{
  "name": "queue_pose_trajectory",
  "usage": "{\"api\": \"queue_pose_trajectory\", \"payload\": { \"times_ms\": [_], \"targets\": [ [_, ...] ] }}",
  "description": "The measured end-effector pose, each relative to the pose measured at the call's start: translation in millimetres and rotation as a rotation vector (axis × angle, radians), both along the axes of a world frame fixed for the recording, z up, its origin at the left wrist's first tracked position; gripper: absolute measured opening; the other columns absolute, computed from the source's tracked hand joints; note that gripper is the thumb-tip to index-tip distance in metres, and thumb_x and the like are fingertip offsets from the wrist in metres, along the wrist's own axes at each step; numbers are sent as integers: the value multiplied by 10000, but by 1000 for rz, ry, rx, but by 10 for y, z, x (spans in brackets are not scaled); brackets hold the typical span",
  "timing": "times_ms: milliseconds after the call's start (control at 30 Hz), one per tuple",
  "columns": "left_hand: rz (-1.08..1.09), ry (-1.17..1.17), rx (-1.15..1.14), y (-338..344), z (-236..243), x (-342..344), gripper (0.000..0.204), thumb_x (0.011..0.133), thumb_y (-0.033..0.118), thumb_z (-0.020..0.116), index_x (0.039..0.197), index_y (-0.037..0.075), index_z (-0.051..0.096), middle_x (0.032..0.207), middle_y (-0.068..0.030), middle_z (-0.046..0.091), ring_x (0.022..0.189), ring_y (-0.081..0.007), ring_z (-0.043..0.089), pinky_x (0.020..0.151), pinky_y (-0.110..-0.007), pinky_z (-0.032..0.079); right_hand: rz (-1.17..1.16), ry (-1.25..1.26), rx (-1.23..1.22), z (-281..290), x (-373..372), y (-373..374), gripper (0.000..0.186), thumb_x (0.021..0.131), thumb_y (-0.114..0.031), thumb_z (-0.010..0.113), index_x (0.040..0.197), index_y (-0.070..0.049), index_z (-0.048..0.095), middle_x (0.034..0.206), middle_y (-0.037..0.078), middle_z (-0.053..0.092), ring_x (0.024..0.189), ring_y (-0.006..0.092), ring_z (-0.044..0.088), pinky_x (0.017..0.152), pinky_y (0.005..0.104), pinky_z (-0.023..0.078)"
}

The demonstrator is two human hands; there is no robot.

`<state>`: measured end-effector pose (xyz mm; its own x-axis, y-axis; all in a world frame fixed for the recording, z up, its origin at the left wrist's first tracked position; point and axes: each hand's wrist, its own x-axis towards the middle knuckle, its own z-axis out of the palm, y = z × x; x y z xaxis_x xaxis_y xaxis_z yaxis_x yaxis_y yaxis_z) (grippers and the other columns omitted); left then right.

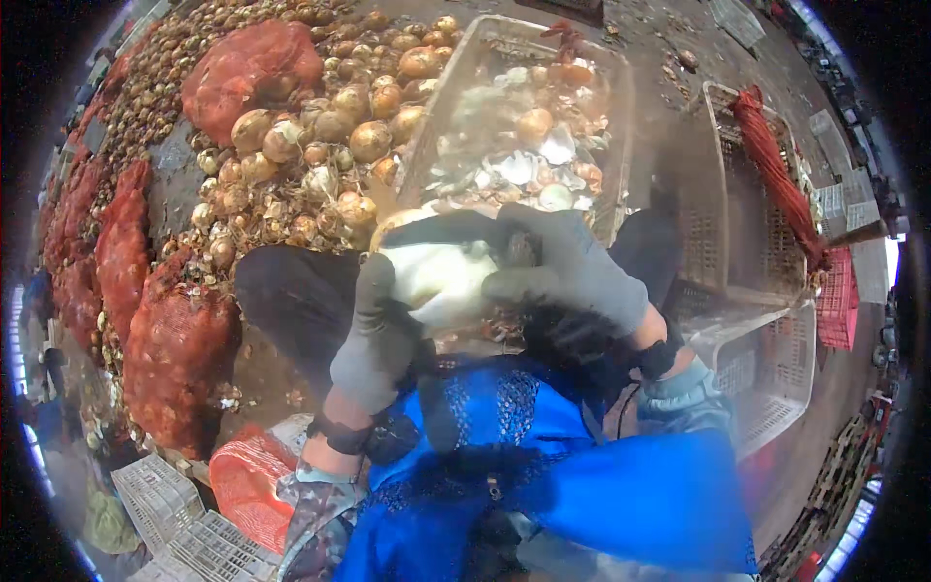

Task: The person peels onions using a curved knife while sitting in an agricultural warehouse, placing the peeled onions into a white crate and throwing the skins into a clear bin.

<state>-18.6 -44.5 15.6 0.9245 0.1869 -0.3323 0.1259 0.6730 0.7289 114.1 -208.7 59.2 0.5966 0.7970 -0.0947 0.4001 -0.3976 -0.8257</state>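
Between my hands, above my lap, is a large onion (441,276) with bare white flesh and some brown skin at its upper left. My left hand (373,339), in a grey glove with dark patches, is closed around its left side. My right hand (572,262), gloved alike, has its fingers curled against the right side. A dark shape crosses the onion's top; blur hides whether it is glove fingers or something held. Just beyond stands a pale plastic crate (621,116) with peeled onions (556,197) and loose white and brown skins inside.
Whole brown onions (335,126) lie heaped at the far left. Filled red mesh sacks (179,359) stand along the left. On the right are more pale crates (766,359), one with a red mesh bag (776,175) over its rim. A blue apron (630,495) covers my lap.
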Motion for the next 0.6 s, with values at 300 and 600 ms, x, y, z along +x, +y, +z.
{"api": "queue_pose_trajectory", "payload": {
  "times_ms": [300,600],
  "targets": [
    [-56,-112,-55,0,166,0,873,759,657,567,1318,11,388,1241,-125,518,1141,-230,517,992,-390,420,-56,13,10,48,-28,13,637,625,-526,728,1009,-36,590,806,159,643,770,302,638,691,395,480],
    [-67,-52,43,-79,205,35,829,827,698,374,1281,7,431,1220,-155,542,1095,-275,556,945,-405,460,-57,-121,-8,-4,-109,-22,551,670,-495,709,985,-52,618,772,163,634,739,341,632,660,400,482]
  ]
}}
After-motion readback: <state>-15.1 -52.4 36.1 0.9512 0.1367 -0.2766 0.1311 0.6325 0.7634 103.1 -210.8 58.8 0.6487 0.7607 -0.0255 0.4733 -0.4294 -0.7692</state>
